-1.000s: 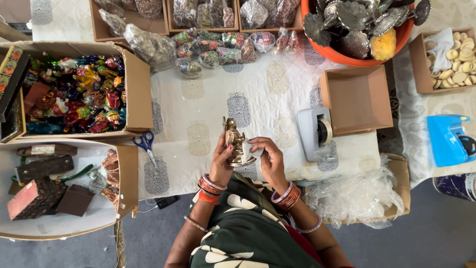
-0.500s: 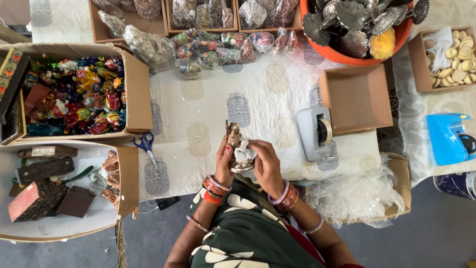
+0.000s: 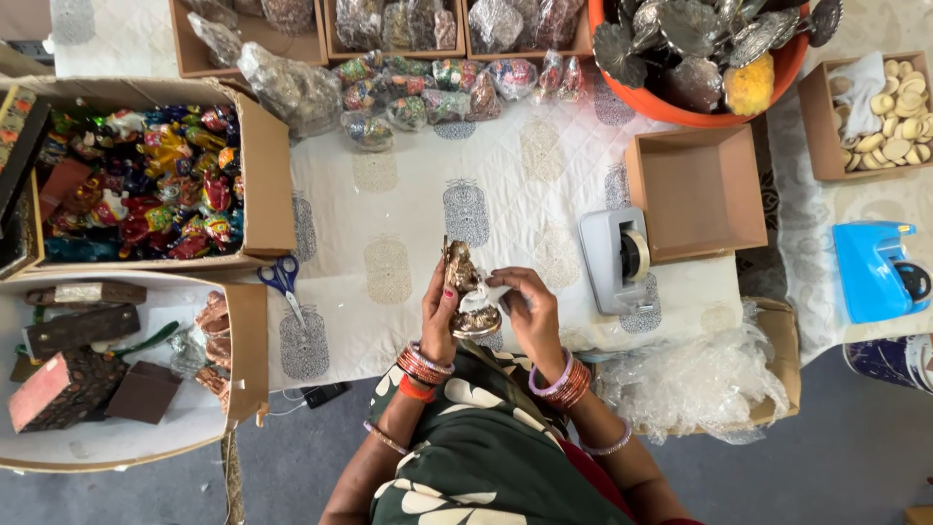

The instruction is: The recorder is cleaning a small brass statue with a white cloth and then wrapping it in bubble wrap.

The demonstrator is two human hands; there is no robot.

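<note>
Hands meet over the near table edge: left hand closed around a small brass-coloured figurine, right hand pinching clear wrap at its base. It looks rigid, dense, knobbly; best gripped mid-body. Tape dispenser sits just beside.

Bright, even, diffuse light; shadows are soft and faint. Focus is sharp throughout, with slight wide-angle stretch at the edges.

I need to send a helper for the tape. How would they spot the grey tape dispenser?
Start at the white quilted cloth. At its right edge, beside the empty brown box, stands the grey tape dispenser, just right of the right hand. Unlike the blue dispenser farther right, it is grey.
</note>
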